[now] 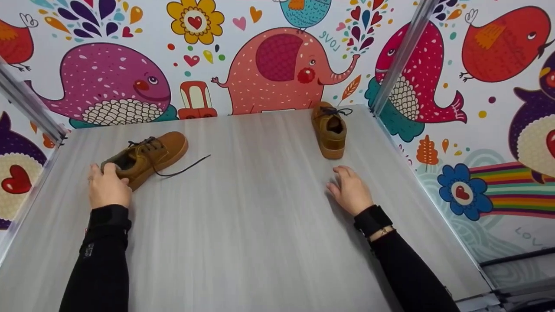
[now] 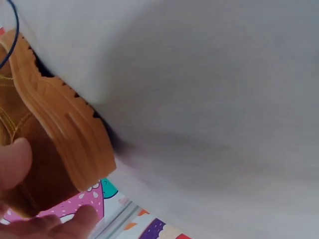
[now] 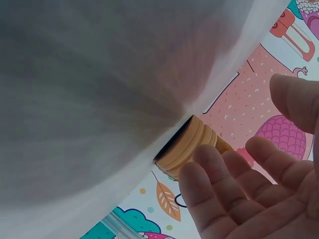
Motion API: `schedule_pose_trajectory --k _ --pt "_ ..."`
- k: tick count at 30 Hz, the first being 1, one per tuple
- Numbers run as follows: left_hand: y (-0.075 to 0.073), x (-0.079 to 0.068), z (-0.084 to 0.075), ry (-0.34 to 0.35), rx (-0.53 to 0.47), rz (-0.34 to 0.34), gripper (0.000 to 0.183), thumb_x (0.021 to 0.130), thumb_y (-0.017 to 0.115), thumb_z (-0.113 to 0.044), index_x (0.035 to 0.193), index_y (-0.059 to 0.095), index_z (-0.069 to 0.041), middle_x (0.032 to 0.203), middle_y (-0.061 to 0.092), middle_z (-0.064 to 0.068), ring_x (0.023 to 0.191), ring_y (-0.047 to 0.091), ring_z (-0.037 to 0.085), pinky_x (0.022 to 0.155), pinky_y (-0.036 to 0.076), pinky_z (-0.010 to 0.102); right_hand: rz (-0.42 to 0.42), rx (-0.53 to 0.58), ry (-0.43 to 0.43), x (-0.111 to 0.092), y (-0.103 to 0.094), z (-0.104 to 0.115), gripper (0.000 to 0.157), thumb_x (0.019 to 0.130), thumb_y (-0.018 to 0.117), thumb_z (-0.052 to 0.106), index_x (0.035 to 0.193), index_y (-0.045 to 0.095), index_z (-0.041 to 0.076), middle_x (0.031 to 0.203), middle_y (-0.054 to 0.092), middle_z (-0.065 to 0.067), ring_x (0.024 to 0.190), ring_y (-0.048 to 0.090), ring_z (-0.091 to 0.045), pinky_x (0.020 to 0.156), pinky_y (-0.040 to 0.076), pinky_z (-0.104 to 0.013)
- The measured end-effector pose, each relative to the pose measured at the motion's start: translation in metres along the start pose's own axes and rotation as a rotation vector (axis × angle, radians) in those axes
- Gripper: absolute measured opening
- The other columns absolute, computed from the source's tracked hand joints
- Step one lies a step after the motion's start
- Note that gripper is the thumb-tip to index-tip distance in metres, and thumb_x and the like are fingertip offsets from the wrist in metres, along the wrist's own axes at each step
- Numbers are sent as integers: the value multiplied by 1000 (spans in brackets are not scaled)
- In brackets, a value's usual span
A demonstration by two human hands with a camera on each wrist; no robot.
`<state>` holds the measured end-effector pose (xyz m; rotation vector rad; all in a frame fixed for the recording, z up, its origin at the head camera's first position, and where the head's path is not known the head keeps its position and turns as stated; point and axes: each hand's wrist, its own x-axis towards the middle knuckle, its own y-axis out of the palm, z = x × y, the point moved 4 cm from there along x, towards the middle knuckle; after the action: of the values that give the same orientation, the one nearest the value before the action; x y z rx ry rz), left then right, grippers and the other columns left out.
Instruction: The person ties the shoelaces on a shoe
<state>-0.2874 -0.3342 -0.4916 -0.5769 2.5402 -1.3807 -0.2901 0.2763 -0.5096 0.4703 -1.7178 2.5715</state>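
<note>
Towards the left lies a brown lace-up shoe (image 1: 149,158), its toe pointing to the back right and one dark lace trailing out over the board. My left hand (image 1: 108,186) holds its heel end. In the left wrist view the thumb (image 2: 15,162) lies on the heel's side, and the fingers (image 2: 75,221) curve round behind. A matching shoe (image 1: 330,132) stands at the back right, heel towards me, its laces at the far end. Just in front of that heel is my right hand (image 1: 350,190), holding nothing. Its fingers (image 3: 209,177) are relaxed and slightly bent in the right wrist view.
A pale wood-grain board (image 1: 243,208) lies under both shoes. Panels printed with cartoon animals, such as a pink elephant (image 1: 273,86), rise at the back and sides. Metal posts (image 1: 401,60) stand at the back corners.
</note>
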Motion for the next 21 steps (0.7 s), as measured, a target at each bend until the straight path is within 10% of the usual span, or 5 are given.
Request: schedule_pose_trajectory --k 5,11,21 --pt "-2 -10 1 65 -67 29 38 108 60 -10 141 50 6 166 26 41 152 30 62 122 31 71 22 10 8 1 1 -1 52 102 75 27 142 61 -4 146 62 -28 134 63 -45 112 51 -58" --pt "5 -39 -10 141 -153 -126 28 105 68 -10 127 61 5 139 58 32 133 52 55 112 43 65 26 12 6 0 2 2 51 102 75 27 140 62 -5 146 61 -28 133 63 -45 112 51 -58" --pt "43 -103 -77 412 -207 -223 22 93 81 -5 109 69 3 130 69 32 122 65 54 106 51 61 27 -2 7 -1 2 3 51 102 76 26 140 62 -5 147 60 -28 133 63 -45 111 51 -58"
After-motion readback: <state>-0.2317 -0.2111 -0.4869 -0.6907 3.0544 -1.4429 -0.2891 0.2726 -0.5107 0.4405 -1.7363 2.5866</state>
